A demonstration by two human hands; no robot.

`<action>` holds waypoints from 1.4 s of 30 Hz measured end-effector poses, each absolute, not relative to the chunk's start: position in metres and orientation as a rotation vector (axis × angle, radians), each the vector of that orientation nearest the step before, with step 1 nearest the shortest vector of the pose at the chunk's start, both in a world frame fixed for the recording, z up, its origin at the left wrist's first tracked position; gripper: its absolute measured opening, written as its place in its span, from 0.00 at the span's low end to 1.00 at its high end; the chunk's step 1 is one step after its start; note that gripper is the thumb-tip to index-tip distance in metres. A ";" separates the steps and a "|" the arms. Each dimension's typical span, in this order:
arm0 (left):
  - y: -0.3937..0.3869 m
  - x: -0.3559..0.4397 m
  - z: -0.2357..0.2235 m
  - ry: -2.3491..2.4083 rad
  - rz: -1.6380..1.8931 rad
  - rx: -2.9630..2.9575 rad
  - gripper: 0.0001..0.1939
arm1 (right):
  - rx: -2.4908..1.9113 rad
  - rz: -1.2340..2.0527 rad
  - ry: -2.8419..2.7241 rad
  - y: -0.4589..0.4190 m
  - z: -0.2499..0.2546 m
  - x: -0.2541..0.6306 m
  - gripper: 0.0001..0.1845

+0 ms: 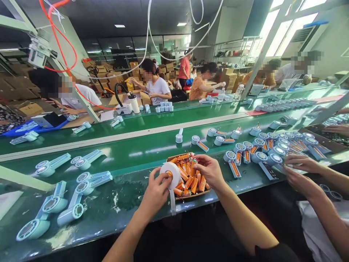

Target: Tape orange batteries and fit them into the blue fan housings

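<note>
My left hand [156, 190] is closed around a roll of white tape [175, 171], with a loose strip hanging from it over the bench edge. A cardboard box [189, 197] full of orange-wrapped batteries [188, 182] sits just beyond and between my hands. Over the box's right side, my right hand [210, 170] pinches an orange battery [192, 168] with thin wires at its top end. Part of that battery is hidden among the others. To the right of my hand lie several light-blue fan housings [231, 156] with orange batteries in their handles.
More light-blue housings [54, 202] lie on the bench at left. Past the bench runs a green conveyor belt [141, 140] carrying scattered housings. A co-worker's hands [300, 167] work close by on the right. Other people sit across the line, and a red hose [71, 54] hangs at upper left.
</note>
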State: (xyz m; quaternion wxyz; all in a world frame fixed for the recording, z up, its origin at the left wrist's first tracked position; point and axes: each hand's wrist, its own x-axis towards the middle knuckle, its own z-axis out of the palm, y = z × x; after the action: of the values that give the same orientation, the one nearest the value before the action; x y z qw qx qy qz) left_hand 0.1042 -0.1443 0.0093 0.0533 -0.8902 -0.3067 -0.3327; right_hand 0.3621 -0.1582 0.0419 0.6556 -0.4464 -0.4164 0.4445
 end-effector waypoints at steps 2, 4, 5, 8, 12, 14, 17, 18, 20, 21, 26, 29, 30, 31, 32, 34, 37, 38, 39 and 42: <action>-0.147 0.104 0.015 -0.892 -0.958 -2.704 0.23 | -1.034 1.016 -0.999 -0.160 0.042 0.360 0.26; -0.149 0.104 0.016 -0.862 -0.919 -2.705 0.22 | -1.049 1.035 -1.046 -0.161 0.042 0.358 0.27; -0.150 0.105 0.015 -0.855 -0.903 -2.704 0.22 | -1.059 1.042 -1.070 -0.163 0.041 0.357 0.28; -0.151 0.107 0.013 -0.840 -0.847 -2.708 0.21 | -1.104 1.065 -1.133 -0.165 0.042 0.354 0.30; -0.151 0.110 0.016 -0.797 -0.695 -2.787 0.19 | -1.150 1.050 -1.220 -0.164 0.048 0.354 0.29; -0.151 0.112 0.020 -0.761 -0.612 -2.885 0.19 | -1.155 1.002 -1.272 -0.162 0.052 0.354 0.28; -0.149 0.112 0.024 -0.747 -0.525 -3.072 0.21 | -1.211 0.936 -1.416 -0.160 0.054 0.355 0.24; -0.148 0.111 0.025 -0.748 -0.522 -3.116 0.21 | -1.243 0.926 -1.471 -0.160 0.053 0.356 0.22; -0.144 0.108 0.024 -0.741 -0.546 -3.153 0.21 | -1.292 0.971 -1.550 -0.162 0.050 0.361 0.19; -0.142 0.106 0.023 -0.731 -0.555 -3.152 0.21 | -1.294 1.030 -1.564 -0.163 0.047 0.365 0.19; -0.136 0.106 0.026 -0.522 -0.496 -3.065 0.18 | -1.145 1.421 -1.415 -0.166 0.029 0.377 0.31; -0.141 0.117 0.026 -0.435 -0.508 -2.938 0.20 | -1.011 1.372 -1.015 -0.173 0.010 0.358 0.37; -0.145 0.123 0.022 -0.445 -0.529 -2.899 0.19 | -0.960 1.301 -0.864 -0.176 0.002 0.347 0.38; -0.149 0.129 0.015 -0.473 -0.565 -2.869 0.19 | -0.917 1.218 -0.723 -0.180 -0.007 0.336 0.40; -0.155 0.136 0.004 -0.509 -0.617 -2.851 0.17 | -0.884 1.144 -0.600 -0.184 -0.016 0.327 0.41; -0.167 0.149 -0.023 -0.557 -0.739 -2.866 0.15 | -0.853 1.044 -0.436 -0.188 -0.029 0.323 0.41; -0.179 0.161 -0.059 -0.467 -0.785 -2.999 0.11 | -0.835 0.865 -0.338 -0.179 -0.028 0.368 0.39; -0.177 0.162 -0.063 -0.422 -0.770 -3.034 0.11 | -0.813 0.758 -0.316 -0.173 -0.022 0.394 0.37; -0.172 0.162 -0.061 -0.415 -0.750 -3.054 0.12 | -0.777 0.632 -0.294 -0.168 -0.014 0.421 0.33; -0.134 0.156 -0.030 -0.576 -0.626 -3.166 0.15 | -0.717 0.469 -0.290 -0.160 0.004 0.485 0.28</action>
State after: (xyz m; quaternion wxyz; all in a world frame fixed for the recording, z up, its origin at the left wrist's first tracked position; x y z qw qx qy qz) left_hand 0.1562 -0.1339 -0.0303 -0.0683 -0.9635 -0.1753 -0.1906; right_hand 0.4850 -0.1601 0.0037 0.8994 -0.3464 -0.1401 0.2267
